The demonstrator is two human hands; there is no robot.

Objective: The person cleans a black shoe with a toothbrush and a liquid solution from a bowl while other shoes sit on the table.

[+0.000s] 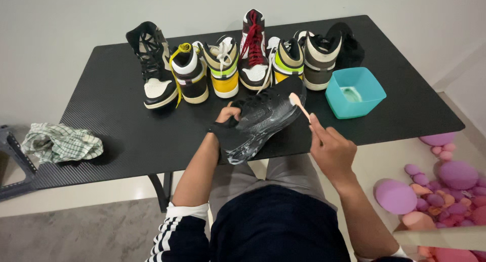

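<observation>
My left hand (229, 115) grips a black sneaker (263, 115) by its upper, tilted with the soapy sole turned toward me, above the near edge of the black table (116, 125). My right hand (331, 150) holds a small pink-handled brush (299, 104) whose head touches the toe end of the sole. White foam covers much of the sole.
A row of several high-top sneakers (223, 67) stands at the back of the table. A teal bowl (354, 92) with soapy water sits at the right. A checked cloth (61, 142) lies at the left edge. Pink and purple cushions (440, 191) lie on the floor, right.
</observation>
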